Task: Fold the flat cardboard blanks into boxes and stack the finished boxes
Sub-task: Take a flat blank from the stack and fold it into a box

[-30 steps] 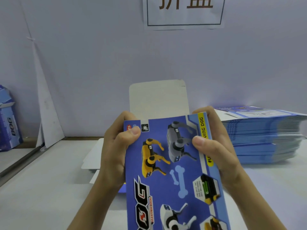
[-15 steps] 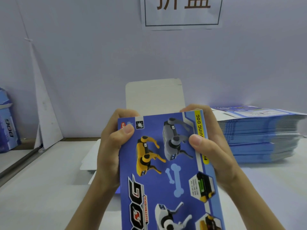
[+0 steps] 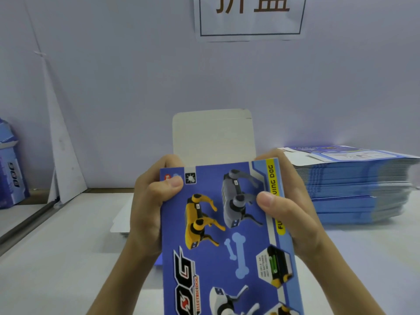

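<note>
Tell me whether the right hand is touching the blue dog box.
Touching. The head view shows the right hand wrapped round the edge of the blue dog box, thumb pressed on its printed front.

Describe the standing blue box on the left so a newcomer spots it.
Start at the pale wall and follow it left past the tall white paper wedge. The blue box stands at the frame edge; unlike the flat blanks stacked right, it is upright and alone.

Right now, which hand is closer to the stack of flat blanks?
Right. The right hand grips the box on the side facing the stack of flat blanks; the left hand grips the opposite side, farther away.
</note>
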Available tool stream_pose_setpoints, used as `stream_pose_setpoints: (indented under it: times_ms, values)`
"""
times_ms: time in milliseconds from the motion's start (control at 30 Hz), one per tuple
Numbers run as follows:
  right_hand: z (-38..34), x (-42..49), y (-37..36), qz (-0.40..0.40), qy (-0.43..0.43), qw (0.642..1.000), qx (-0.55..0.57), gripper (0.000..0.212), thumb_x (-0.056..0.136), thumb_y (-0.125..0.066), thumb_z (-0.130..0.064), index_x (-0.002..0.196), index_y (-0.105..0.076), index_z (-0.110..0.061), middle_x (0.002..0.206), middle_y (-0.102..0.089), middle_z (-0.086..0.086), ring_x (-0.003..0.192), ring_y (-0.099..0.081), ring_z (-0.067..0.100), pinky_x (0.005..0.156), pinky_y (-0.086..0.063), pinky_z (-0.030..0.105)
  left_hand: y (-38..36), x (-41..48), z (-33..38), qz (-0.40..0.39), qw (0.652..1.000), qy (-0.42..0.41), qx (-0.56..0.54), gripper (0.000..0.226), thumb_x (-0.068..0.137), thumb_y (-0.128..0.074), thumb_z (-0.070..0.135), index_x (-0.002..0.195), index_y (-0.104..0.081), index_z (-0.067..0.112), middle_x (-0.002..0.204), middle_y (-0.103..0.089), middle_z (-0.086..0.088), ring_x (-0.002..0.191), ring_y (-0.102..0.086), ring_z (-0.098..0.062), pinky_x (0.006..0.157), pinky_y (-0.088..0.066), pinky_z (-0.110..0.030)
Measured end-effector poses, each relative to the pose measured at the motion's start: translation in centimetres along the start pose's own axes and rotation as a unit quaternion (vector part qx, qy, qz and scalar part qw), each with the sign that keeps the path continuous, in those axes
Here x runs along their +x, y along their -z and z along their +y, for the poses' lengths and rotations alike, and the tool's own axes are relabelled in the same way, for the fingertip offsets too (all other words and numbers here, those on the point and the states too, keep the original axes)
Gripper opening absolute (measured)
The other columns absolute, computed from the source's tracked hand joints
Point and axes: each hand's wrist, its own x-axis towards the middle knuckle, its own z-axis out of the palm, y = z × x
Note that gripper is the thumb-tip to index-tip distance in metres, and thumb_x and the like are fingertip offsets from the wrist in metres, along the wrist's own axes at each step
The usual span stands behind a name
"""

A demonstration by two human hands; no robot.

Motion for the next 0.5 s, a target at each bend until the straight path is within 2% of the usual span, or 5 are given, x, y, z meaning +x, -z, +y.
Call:
stream_pose_setpoints:
  times_ms: [100,200,300,400,500]
  values:
    - [-0.08,-0.13,-0.05,0.010,0.002,1.000,0.015,0.020,0.072,-0.060,-0.030,0.089,-0.054,-0.020,0.077,-0.052,0.013,0.060,-0.051,0.030,0.055,-0.048,0.033,0.12,-0.05,0.09,-0.003,1.000,0.003,0.003,0.013,0.063,-0.056,0.027,0.058,-0.048,0.019,0.053,-0.040,-0.002,0.044,-0.039,-0.017,0.044,-0.036,-0.021]
    - [0.19,-0.05,-0.18,0.014,0.002,1.000,0.027,0.031,0.076,-0.058,-0.030,0.102,-0.051,-0.014,0.089,-0.046,0.031,0.066,-0.048,0.043,0.061,-0.050,0.043,0.20,-0.03,0.09,-0.003,1.000,-0.001,0.001,0.012,0.065,-0.057,0.029,0.066,-0.056,0.018,0.057,-0.048,-0.005,0.047,-0.050,-0.016,0.047,-0.044,-0.020]
    - [0.17,-0.05,-0.57,0.017,0.010,0.999,0.044,0.031,0.077,-0.057,-0.028,0.103,-0.051,-0.013,0.093,-0.045,0.033,0.071,-0.052,0.036,0.062,-0.052,0.041,0.13,-0.01,0.24,-0.006,1.000,0.003,-0.003,0.011,0.064,-0.057,0.029,0.065,-0.057,0.018,0.059,-0.050,-0.005,0.048,-0.051,-0.016,0.048,-0.045,-0.019]
    - [0.39,-0.29,-0.47,0.024,0.002,1.000,0.014,0.031,0.074,-0.058,-0.030,0.096,-0.050,-0.011,0.083,-0.043,0.033,0.060,-0.041,0.051,0.050,-0.041,0.054,0.32,0.12,0.36,-0.005,1.000,0.014,-0.001,0.011,0.059,-0.057,0.027,0.056,-0.050,0.019,0.053,-0.041,-0.001,0.044,-0.041,-0.015,0.044,-0.037,-0.019]
    - [0.23,-0.29,-0.53,0.019,0.001,1.000,0.019,0.029,0.074,-0.058,-0.030,0.095,-0.049,-0.012,0.081,-0.041,0.033,0.059,-0.038,0.053,0.049,-0.039,0.055,0.36,0.09,0.40,-0.008,1.000,0.012,-0.003,0.012,0.061,-0.056,0.027,0.057,-0.049,0.018,0.053,-0.039,-0.003,0.045,-0.040,-0.017,0.045,-0.037,-0.020]
